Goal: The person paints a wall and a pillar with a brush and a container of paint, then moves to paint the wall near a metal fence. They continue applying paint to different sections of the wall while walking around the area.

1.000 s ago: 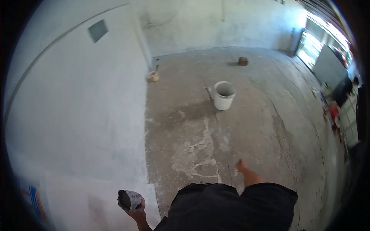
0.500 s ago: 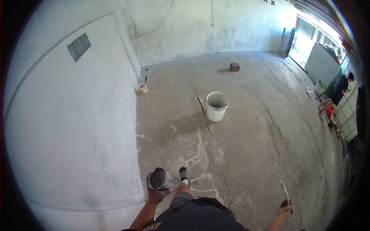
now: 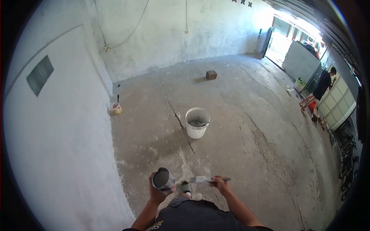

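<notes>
My left hand (image 3: 156, 194) is wrapped around a small tub (image 3: 168, 185), its outside smeared and its inside filled with a smooth grey mix (image 3: 161, 178). To its right, my right hand (image 3: 220, 184) grips what looks like a flat paintbrush (image 3: 199, 179) by the handle. The brush's pale head points left toward the tub, with a gap between them. Below the brush, a dark slipper (image 3: 185, 187) on my foot shows against the floor.
A white bucket (image 3: 195, 133) with grey material inside stands on the cracked concrete floor (image 3: 227, 154). Beyond it lies a brown block (image 3: 211, 75). A small pot (image 3: 116, 109) with a dark handle sits by the left wall (image 3: 69, 134). At far right, a person (image 3: 323, 86) stands by pale panels.
My right hand has swung inward from the far right, bringing the brush near the tub. The view has turned right, and the person at far right has raised an arm.
</notes>
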A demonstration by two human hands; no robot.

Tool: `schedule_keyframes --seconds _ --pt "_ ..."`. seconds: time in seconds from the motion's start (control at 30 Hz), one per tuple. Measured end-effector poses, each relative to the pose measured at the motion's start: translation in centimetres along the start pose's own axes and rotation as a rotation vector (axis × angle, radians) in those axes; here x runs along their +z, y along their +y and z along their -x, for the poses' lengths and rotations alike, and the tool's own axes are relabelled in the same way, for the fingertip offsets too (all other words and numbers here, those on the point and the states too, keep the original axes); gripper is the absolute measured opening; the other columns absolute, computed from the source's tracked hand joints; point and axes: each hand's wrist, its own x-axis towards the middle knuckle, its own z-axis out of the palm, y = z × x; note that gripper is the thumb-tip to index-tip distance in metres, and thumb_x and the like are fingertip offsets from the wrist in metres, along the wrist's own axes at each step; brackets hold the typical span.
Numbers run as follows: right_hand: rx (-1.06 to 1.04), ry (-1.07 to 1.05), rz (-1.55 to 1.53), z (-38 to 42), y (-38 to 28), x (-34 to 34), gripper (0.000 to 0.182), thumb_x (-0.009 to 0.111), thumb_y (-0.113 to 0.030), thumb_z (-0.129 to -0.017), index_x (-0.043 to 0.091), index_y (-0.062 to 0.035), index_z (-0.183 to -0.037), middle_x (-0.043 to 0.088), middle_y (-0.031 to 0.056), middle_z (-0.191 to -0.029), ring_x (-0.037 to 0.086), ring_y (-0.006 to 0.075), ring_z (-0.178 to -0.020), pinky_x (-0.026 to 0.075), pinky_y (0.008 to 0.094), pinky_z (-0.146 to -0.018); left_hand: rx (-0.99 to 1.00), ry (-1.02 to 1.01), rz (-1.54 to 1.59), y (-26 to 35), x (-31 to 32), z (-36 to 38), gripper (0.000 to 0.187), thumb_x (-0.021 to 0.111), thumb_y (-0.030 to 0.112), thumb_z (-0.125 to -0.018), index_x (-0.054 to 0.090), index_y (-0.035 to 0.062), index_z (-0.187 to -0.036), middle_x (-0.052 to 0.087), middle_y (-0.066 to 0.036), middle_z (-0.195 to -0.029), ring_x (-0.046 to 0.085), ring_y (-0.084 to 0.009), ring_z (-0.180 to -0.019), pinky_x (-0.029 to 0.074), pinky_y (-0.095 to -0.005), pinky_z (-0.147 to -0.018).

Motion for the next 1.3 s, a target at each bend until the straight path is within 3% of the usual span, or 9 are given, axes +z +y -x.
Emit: schedule_keyframes --seconds 0.27,0.4,0.47,0.5,0.57,0.63,0.73,0.8,1.3 --pt "-0.09 -0.123 0.087 -8.5 -8.9 2.5 0.034 0.061 -0.021 -0.092 0.057 0.0044 -0.115 0.067 0.0141 -0.099 0.069 0.0241 -0.088 0.057 0.035 -0.074 0.026 -0.097 0.082 1.3 3.3 -13.1 0.1 0.092 0.013 -0.057 0.03 0.003 -0.136 0.053 -0.01 -0.122 0.055 -0.0215 -0.111 0.044 -0.0361 -0.098" --pt "0.091 0.518 -0.117 -3.5 -2.1 -13.3 0.033 0.059 -0.024 -0.093 0.059 -0.0028 -0.117 0.066 0.011 -0.099 0.066 0.022 -0.082 0.056 0.033 -0.074 0.151 -0.219 -0.032 -0.3 7.3 -18.5 0.097 0.086 0.006 -0.056 0.03 0.0025 -0.136 0.05 -0.011 -0.124 0.052 -0.0238 -0.115 0.044 -0.0374 -0.098" --pt "0.278 0.727 0.391 1.7 4.7 -21.4 0.034 0.056 -0.033 -0.093 0.059 -0.011 -0.119 0.065 0.0095 -0.102 0.065 0.0219 -0.077 0.054 0.0362 -0.069 0.136 -0.285 0.074 -1.5 9.4 -19.5 0.096 0.085 0.007 -0.056 0.032 0.0033 -0.136 0.049 -0.01 -0.124 0.051 -0.0235 -0.114 0.044 -0.0374 -0.097" --pt "0.312 1.173 -0.17 5.5 6.0 -21.5 0.034 0.058 -0.034 -0.092 0.059 -0.0121 -0.118 0.066 0.0098 -0.099 0.065 0.0225 -0.073 0.054 0.0361 -0.064 0.104 -0.29 0.154 -1.7 9.9 -20.0 0.094 0.084 0.007 -0.056 0.034 0.0041 -0.136 0.048 -0.01 -0.123 0.051 -0.0232 -0.112 0.045 -0.0374 -0.097" --pt "0.137 1.571 -0.232 10.8 18.3 -29.2 0.029 0.06 -0.03 -0.091 0.06 -0.0116 -0.113 0.066 0.0099 -0.093 0.065 0.0219 -0.069 0.053 0.0368 -0.059 0.138 -0.381 0.102 -1.5 11.9 -21.5 0.093 0.084 0.006 -0.057 0.034 0.0042 -0.135 0.048 -0.01 -0.123 0.051 -0.0229 -0.112 0.045 -0.0374 -0.097" --pt "0.383 1.775 -0.002 18.7 16.4 -25.2 0.033 0.054 -0.025 -0.095 0.059 -0.0007 -0.117 0.062 0.0154 -0.118 0.06 0.0265 -0.105 0.046 0.0387 -0.091 0.171 -0.449 0.045 -1.5 13.9 -22.3 0.092 0.083 0.004 -0.057 0.034 0.0043 -0.135 0.048 -0.009 -0.123 0.051 -0.0227 -0.112 0.045 -0.0374 -0.097" --pt "0.282 1.991 -0.71 24.1 22.6 -24.7 0.06 0.045 -0.038 -0.098 0.042 0.0047 -0.14 0.053 0.0206 -0.136 0.05 0.0385 -0.126 0.043 0.0428 -0.102 0.221 -0.53 0.092 -2.2 18.7 -23.6 0.09 0.083 0.003 -0.058 0.035 0.0042 -0.135 0.049 -0.009 -0.122 0.053 -0.0219 -0.109 0.047 -0.0374 -0.094" --pt "0.329 2.06 -0.759 25.8 24.1 -21.6 0.049 0.048 -0.044 -0.096 0.058 -0.0017 -0.119 0.064 0.018 -0.112 0.065 0.0328 -0.09 0.052 0.0418 -0.078 0.091 -0.667 0.243 -2.7 22.9 -24.3 0.095 0.088 0.009 -0.058 0.031 0.0027 -0.134 0.049 -0.012 -0.123 0.053 -0.0227 -0.112 0.047 -0.0361 -0.093" --pt "0.339 1.563 -0.911 4.6 3.3 -40.2 0.04 0.049 -0.042 -0.097 0.054 -0.0085 -0.119 0.06 0.009 -0.103 0.059 0.024 -0.071 0.046 0.0363 -0.059 0.177 -0.867 0.239 8.4 52.4 -29.8 0.094 0.092 0.017 -0.058 0.035 0.0028 -0.131 0.054 -0.013 -0.121 0.057 -0.021 -0.111 0.047 -0.0371 -0.095"
